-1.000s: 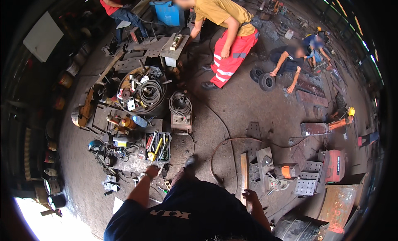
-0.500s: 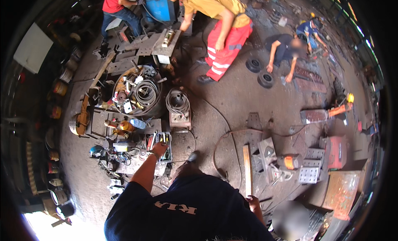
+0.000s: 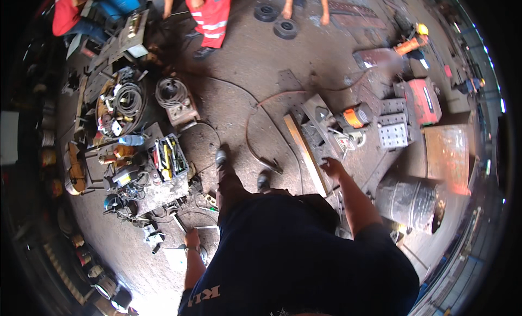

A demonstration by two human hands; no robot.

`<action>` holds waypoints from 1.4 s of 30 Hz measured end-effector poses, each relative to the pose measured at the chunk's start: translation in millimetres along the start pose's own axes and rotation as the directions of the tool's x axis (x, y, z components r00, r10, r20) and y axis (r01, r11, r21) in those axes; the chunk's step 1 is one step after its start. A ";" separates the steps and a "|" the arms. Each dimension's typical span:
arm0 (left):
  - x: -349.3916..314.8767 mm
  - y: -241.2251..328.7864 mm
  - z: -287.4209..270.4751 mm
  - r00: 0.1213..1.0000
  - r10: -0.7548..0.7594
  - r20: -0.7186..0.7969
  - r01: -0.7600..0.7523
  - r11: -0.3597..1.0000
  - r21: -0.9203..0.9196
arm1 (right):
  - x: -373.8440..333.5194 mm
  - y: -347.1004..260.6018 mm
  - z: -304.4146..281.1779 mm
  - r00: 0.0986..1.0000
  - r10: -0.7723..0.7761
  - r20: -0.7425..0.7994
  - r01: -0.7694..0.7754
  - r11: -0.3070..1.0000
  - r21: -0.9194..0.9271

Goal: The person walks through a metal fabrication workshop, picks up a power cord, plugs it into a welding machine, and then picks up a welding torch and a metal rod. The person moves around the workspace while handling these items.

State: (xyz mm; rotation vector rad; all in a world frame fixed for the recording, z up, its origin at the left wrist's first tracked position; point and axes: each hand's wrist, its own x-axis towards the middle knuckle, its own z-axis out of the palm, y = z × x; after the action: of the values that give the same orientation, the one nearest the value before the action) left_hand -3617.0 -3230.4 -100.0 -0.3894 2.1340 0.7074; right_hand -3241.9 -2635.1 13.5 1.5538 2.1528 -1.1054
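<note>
My left hand (image 3: 192,239) is closed around the handle of what looks like a hammer (image 3: 179,222), low on the left beside the cluttered workbench. A thin metal rod (image 3: 207,227) lies close to that hand. On the bench, the grey toolbox (image 3: 167,159) holds several hand tools with yellow, red and metal handles. To the right, my right hand (image 3: 333,168) hangs over the side of a long flat bar (image 3: 305,153), its fingers curled. Whether anything small is between them is too dark to make out. Beyond it stands an orange-and-black power tool (image 3: 355,116).
Coiled cables (image 3: 129,99) fill a round bin at left. A hose (image 3: 249,125) snakes across the floor. At right stand a perforated steel block (image 3: 392,135), a red machine (image 3: 424,101) and a metal drum (image 3: 406,203). Co-workers are at the far side, one in red trousers (image 3: 211,17).
My left hand has left the toolbox and come down with the hammer-like tool. My right hand has moved forward along the bar. The view has turned, shifting the surroundings up and left.
</note>
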 end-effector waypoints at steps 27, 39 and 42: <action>-155.2 -123.3 149.8 0.993 0.019 -0.119 -0.023 0.999 -0.029 | 90.3 -144.0 -57.0 0.863 -0.505 0.020 0.455 0.758 -0.466; -126.9 -157.9 119.3 0.999 -0.042 0.025 0.045 0.986 -0.160 | 23.8 -204.5 8.3 0.795 -0.342 0.500 0.545 0.765 -0.343; -77.5 -126.2 69.1 0.955 0.295 0.020 -0.290 0.921 0.261 | 32.5 -146.3 22.4 0.816 -0.332 0.473 0.492 0.829 -0.267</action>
State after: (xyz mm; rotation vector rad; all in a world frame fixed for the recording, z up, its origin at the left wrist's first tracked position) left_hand -3464.3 -3286.2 -116.5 0.0682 2.2934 0.5750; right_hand -3390.4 -2648.4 40.7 0.6153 2.2766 -0.9394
